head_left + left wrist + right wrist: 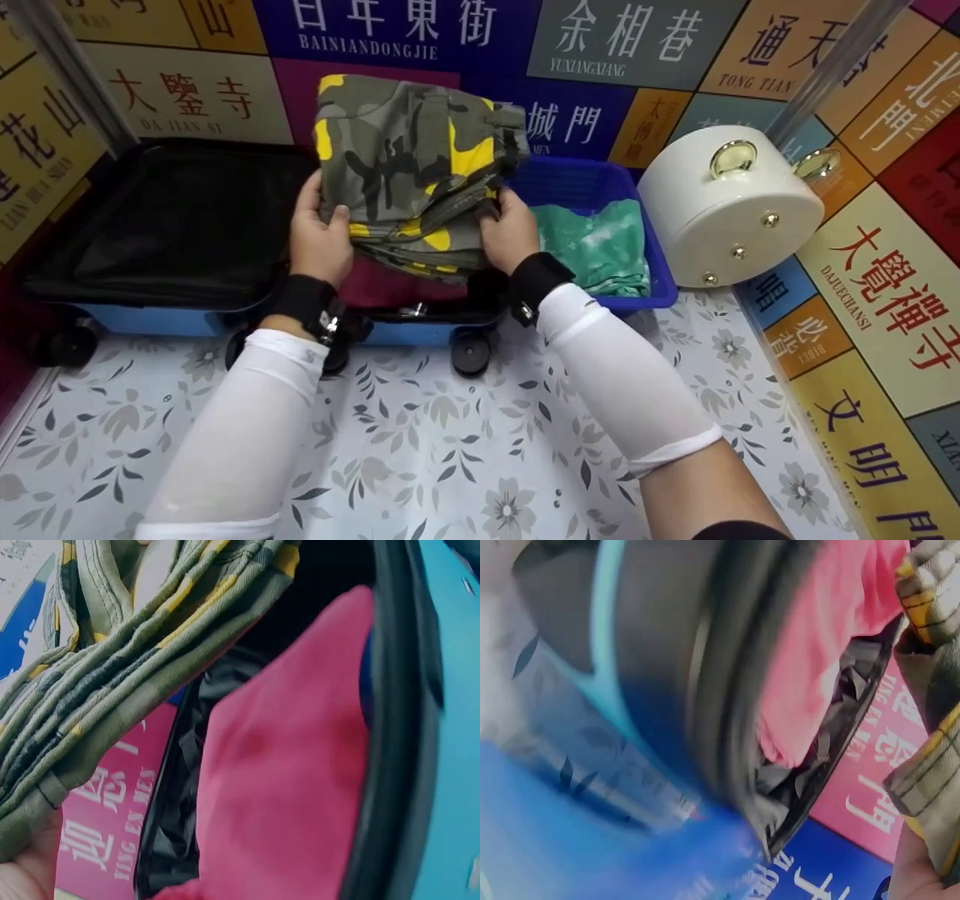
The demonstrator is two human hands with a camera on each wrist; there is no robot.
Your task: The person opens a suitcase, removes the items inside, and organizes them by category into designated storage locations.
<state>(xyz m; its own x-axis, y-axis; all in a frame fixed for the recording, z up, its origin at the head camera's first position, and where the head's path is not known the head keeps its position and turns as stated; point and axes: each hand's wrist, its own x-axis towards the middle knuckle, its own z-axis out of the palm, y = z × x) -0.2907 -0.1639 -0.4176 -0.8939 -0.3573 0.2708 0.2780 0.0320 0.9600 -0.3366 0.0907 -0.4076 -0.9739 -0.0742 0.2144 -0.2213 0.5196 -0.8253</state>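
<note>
Both hands hold up a folded camouflage garment (405, 150) in grey, black and yellow, one at each side. My left hand (321, 236) grips its lower left edge, thumb in front. At its lower right edge, my right hand (510, 232) pinches the folded layers. Below the garment lies an open blue suitcase (405, 334) with a black lining. A dark pink cloth (285, 757) lies inside that half, and shows in the right wrist view as well. In the left wrist view the garment's stacked folds (150, 652) hang above the suitcase.
The suitcase's black-lined other half (180, 225) lies at the left. Right of the suitcase stands a blue basket (664, 277) with a green tie-dye cloth (596, 247) inside. A white round case (720, 210) with gold handles leans by the printed wall (862, 300). The floor (420, 450) has a leaf pattern.
</note>
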